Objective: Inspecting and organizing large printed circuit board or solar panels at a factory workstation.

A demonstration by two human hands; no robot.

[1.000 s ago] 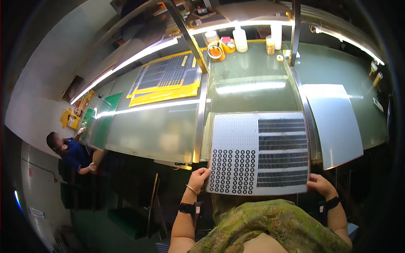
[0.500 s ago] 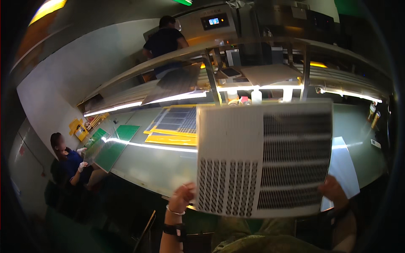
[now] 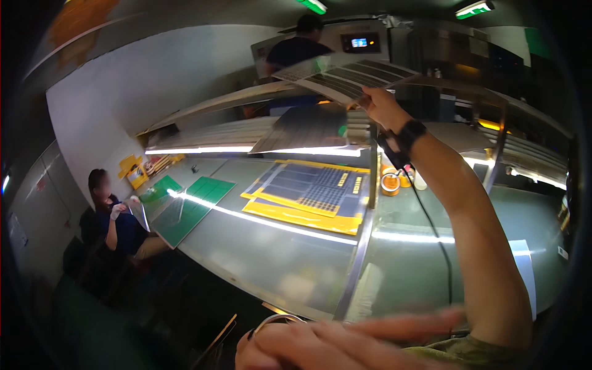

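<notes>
My right hand [image 3: 382, 108] is raised to the far shelf, its fingers closed on the near edge of a thin flat sheet [image 3: 345, 79] printed with dark striped blocks. The sheet lies nearly level, just above the shelf's top; I cannot tell whether it rests on it. Close to the camera at the lower edge is my left hand [image 3: 345, 345], blurred, its fingers stretched out to the right with nothing visible in them. Below the shelf, dark patterned sheets with yellow borders [image 3: 302, 185] lie stacked on the glossy worktable [image 3: 290, 253].
A metal shelf post [image 3: 364, 243] crosses the table. Tape rolls [image 3: 390, 183] stand behind it. A dark sheet [image 3: 302, 126] overhangs the lower shelf. A gloved co-worker [image 3: 123, 216] sits at left by green mats [image 3: 197, 206]; another person [image 3: 299, 46] stands beyond the shelf. A pale sheet [image 3: 523, 271] lies right.
The printed sheet has gone from upright in both hands to level at the shelf, in my right hand alone. My left hand has let go and come close to the camera. The view has shifted.
</notes>
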